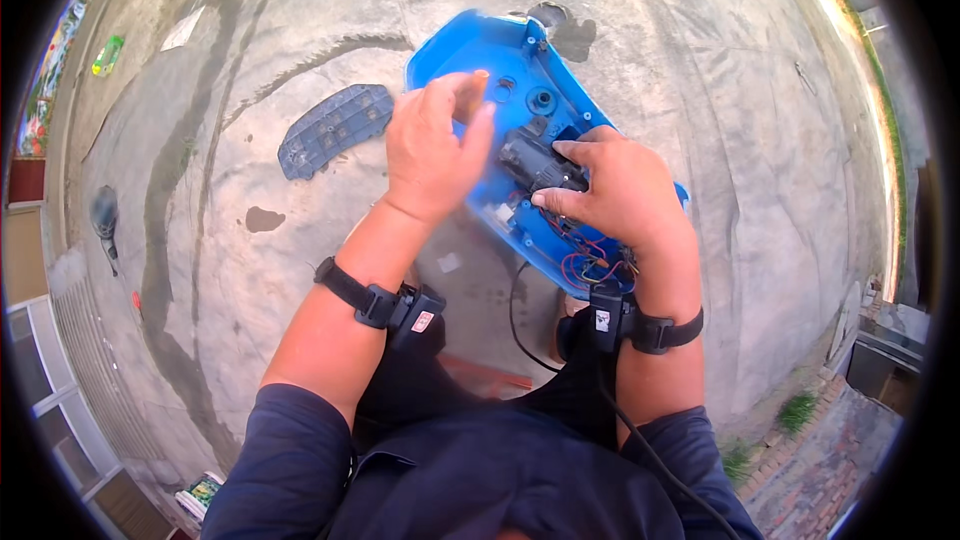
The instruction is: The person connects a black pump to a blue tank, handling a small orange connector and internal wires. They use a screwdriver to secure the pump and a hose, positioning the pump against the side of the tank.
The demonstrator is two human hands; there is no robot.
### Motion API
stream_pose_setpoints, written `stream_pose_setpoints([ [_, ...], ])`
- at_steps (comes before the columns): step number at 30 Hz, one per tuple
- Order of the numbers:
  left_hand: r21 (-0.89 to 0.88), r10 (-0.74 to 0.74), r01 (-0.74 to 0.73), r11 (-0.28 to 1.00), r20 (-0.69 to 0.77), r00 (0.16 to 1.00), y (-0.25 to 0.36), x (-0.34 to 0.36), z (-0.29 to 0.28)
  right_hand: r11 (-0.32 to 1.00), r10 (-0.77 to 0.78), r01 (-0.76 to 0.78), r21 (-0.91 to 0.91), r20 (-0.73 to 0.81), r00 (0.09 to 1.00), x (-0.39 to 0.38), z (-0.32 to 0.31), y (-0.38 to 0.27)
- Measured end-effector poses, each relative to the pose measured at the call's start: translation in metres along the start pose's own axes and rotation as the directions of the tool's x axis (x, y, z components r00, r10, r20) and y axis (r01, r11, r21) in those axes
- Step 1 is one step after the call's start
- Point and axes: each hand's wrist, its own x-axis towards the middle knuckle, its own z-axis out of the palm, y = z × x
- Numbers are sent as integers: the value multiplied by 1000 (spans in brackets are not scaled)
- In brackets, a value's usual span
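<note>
A blue plastic shell, hollow side up, lies tilted in front of me, with round screw posts along its inside. In its middle sits a black motor-like unit. My right hand grips this unit between thumb and fingers. Thin red, blue and dark wires bunch at the shell's near end, below that hand. Over the shell's left side hovers my left hand, slightly blurred, its thumb and forefinger apart. I see nothing held in it.
A dark grey ribbed plastic panel rests on the concrete ground to the left of the shell. A black cable hangs between my arms. Farther left are a dark long-handled object and a small green object.
</note>
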Motion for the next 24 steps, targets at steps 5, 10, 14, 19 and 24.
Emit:
stream_pose_setpoints([
  [5, -5, 4, -4, 1000, -1, 1000, -2, 1, 1, 994, -5, 16, 109, -96, 995, -9, -2, 7],
  [10, 1, 12, -12, 1000, -3, 1000, 0, 3, 1, 988, -76, 90, 124, -116, 990, -7, -5, 9],
  [14, -12, 9, -9, 1000, -17, 1000, 1, 3, 2, 989, -37, 49, 137, -89, 995, -7, 0, 13],
  [19, -14, 18, -18, 1000, -17, 1000, 0, 2, 1, 983, 5, 34, 179, -216, 976, 6, -3, 7],
  [24, 4, 25, -25, 1000, -23, 999, -2, 0, 2, 965, -252, 224, -133, -253, 934, 56, 2, -4],
])
